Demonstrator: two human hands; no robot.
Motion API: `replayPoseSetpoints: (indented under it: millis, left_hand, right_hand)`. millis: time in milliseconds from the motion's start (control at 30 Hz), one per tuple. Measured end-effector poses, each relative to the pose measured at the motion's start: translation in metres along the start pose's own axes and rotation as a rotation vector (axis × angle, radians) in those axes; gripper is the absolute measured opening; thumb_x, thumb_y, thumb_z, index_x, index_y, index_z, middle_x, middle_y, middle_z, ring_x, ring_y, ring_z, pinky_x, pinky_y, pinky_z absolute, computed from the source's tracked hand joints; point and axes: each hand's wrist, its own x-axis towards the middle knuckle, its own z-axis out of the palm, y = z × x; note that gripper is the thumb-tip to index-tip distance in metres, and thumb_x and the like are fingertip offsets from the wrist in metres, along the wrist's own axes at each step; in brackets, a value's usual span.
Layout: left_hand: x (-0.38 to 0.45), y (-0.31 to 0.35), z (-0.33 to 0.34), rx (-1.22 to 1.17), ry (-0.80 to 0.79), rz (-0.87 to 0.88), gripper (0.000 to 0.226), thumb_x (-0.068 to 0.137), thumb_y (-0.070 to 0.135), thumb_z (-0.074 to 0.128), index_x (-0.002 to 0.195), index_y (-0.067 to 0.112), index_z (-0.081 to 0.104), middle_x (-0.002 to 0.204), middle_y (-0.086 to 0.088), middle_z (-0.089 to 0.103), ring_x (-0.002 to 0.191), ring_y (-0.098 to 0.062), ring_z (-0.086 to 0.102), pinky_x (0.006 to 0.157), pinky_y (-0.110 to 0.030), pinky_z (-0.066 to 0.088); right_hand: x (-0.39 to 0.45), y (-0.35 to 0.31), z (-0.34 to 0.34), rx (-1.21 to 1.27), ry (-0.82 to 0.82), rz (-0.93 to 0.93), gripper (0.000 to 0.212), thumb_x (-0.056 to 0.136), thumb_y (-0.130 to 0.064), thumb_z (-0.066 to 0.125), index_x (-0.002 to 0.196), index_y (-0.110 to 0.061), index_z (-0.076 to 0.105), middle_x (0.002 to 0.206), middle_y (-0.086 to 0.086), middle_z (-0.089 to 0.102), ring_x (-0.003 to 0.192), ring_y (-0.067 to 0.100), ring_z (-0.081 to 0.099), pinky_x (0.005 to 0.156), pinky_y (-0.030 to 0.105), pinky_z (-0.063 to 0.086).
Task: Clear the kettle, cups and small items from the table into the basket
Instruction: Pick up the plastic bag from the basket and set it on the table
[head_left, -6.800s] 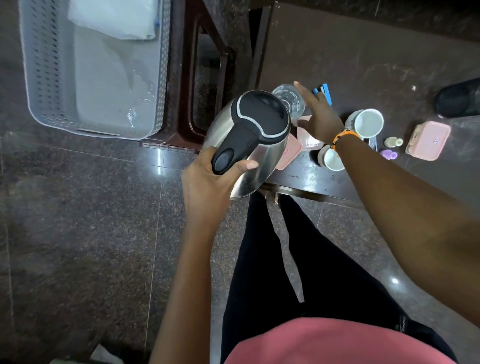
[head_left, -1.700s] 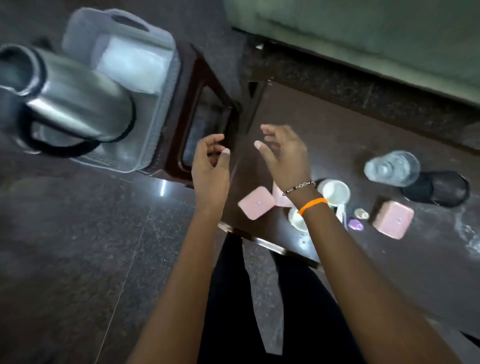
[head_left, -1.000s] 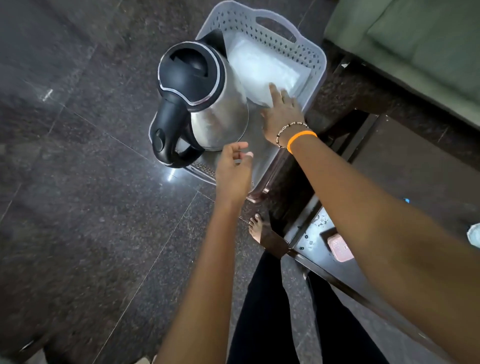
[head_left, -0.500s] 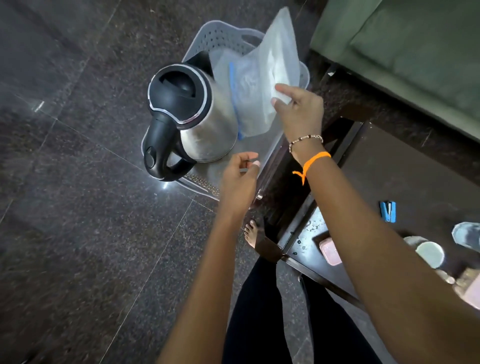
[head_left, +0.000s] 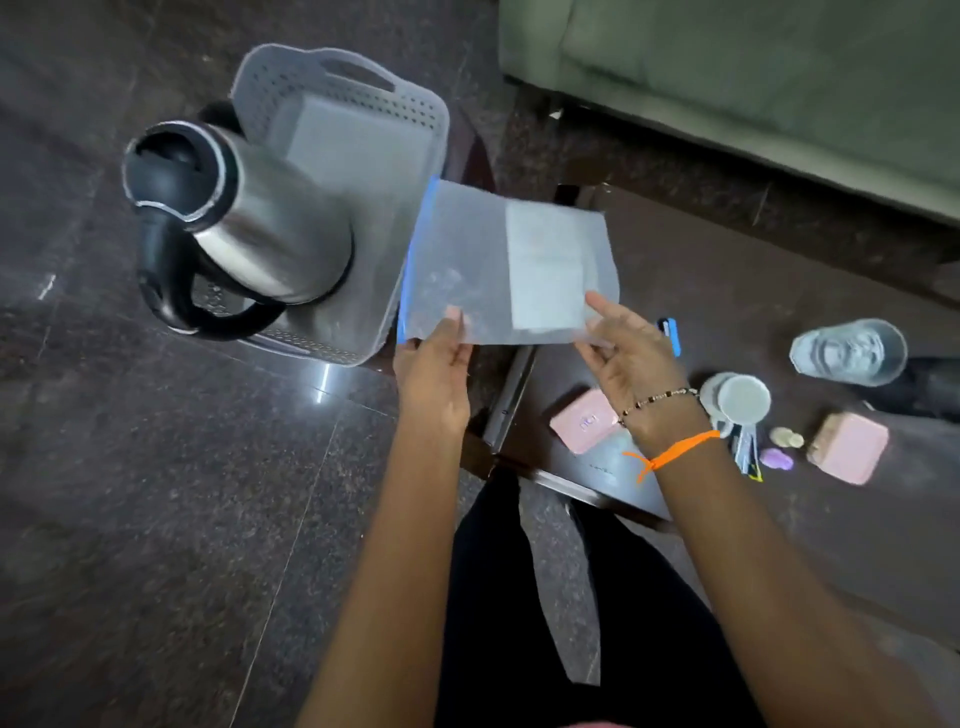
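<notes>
The steel kettle (head_left: 249, 244) with its black lid and handle stands in the near end of the grey perforated basket (head_left: 405, 104). Both hands hold a clear zip bag (head_left: 483, 265) with a blue seal and a white label, spread flat between basket and table. My left hand (head_left: 434, 374) pinches its near left edge and my right hand (head_left: 628, 353) its near right edge. On the dark table (head_left: 779, 270) lie white cups (head_left: 740, 400), two pink boxes (head_left: 584, 420) (head_left: 852, 453), a glass (head_left: 849, 351), a blue clip (head_left: 670, 335) and small items (head_left: 779, 449).
The basket rests on a dark wooden stool (head_left: 470, 150) left of the table. A green sofa (head_left: 753, 78) runs along the back right. A black object (head_left: 935, 387) sits at the table's right edge. Polished dark floor (head_left: 156, 493) lies to the left; my legs stand below.
My right hand lifted the zip bag out of the basket and brought it toward the table; my left hand has now taken its other edge. The kettle stays in the basket.
</notes>
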Motion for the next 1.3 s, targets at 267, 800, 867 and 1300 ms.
replayPoseSetpoints:
  millis: [267, 800, 867, 1300]
  left_hand:
    - [-0.074, -0.094, 0.018, 0.67, -0.244, 0.187, 0.026, 0.089, -0.005, 0.053, 0.113, -0.001, 0.062, 0.097, -0.004, 0.064, 0.073, 0.002, 0.061, 0.07, -0.01, 0.048]
    - [-0.131, -0.145, 0.047, 1.027, -0.641, 0.056, 0.029, 0.092, 0.043, 0.051, 0.102, 0.016, 0.058, 0.094, 0.005, 0.065, 0.079, -0.004, 0.066, 0.069, -0.016, 0.054]
    - [-0.125, -0.152, 0.054, 1.171, -0.521, 0.204, 0.014, 0.089, 0.026, 0.062, 0.083, 0.015, 0.057, 0.075, 0.004, 0.061, 0.063, -0.003, 0.061, 0.062, -0.019, 0.049]
    - [-0.122, -0.18, 0.065, 1.135, -0.319, 0.702, 0.011, 0.083, 0.002, 0.052, 0.076, 0.009, 0.047, 0.06, 0.005, 0.038, 0.055, -0.014, 0.038, 0.057, -0.029, 0.038]
  right_hand:
    - [-0.021, -0.019, -0.08, -0.617, 0.07, -0.161, 0.027, 0.094, -0.026, 0.05, 0.088, -0.004, 0.065, 0.087, 0.004, 0.062, 0.078, 0.018, 0.057, 0.072, 0.029, 0.048]
    - [-0.054, -0.055, -0.154, -0.616, -0.016, -0.353, 0.024, 0.077, 0.009, 0.062, 0.082, -0.014, 0.058, 0.068, 0.002, 0.06, 0.042, -0.006, 0.054, 0.045, 0.008, 0.045]
    - [-0.055, -0.055, -0.158, -0.618, -0.032, -0.369, 0.031, 0.075, 0.008, 0.066, 0.08, -0.019, 0.051, 0.069, 0.006, 0.06, 0.05, 0.0, 0.056, 0.051, 0.012, 0.047]
    - [-0.059, -0.068, -0.161, -1.098, 0.152, -0.624, 0.024, 0.08, 0.002, 0.051, 0.09, -0.005, 0.071, 0.09, 0.015, 0.071, 0.08, 0.027, 0.069, 0.082, 0.033, 0.053]
